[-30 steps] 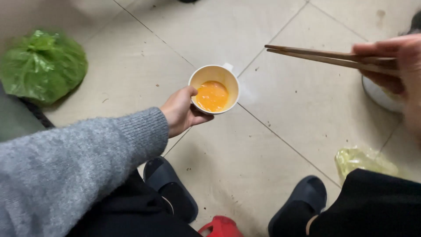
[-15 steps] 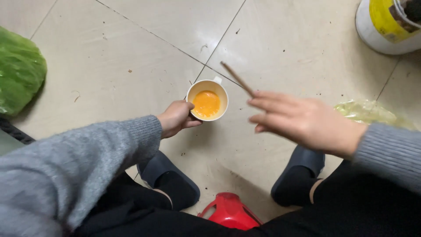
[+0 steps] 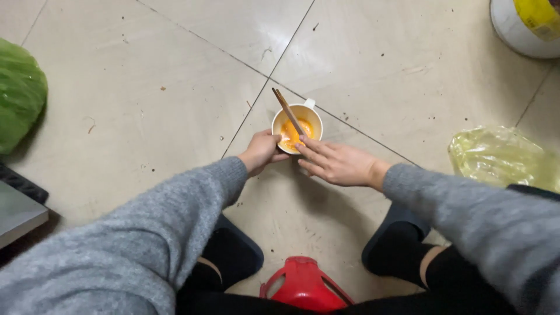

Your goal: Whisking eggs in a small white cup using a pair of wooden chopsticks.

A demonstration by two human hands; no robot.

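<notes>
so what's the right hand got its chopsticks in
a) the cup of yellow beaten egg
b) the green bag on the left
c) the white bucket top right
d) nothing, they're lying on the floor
a: the right hand holds the chopsticks with their tips down in the yellow liquid in the cup, which the left hand grips at its near side above the tiled floor.

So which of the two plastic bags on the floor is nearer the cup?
The yellowish clear bag at right, beside the right sleeve; the green bag lies farther from the cup.
</notes>
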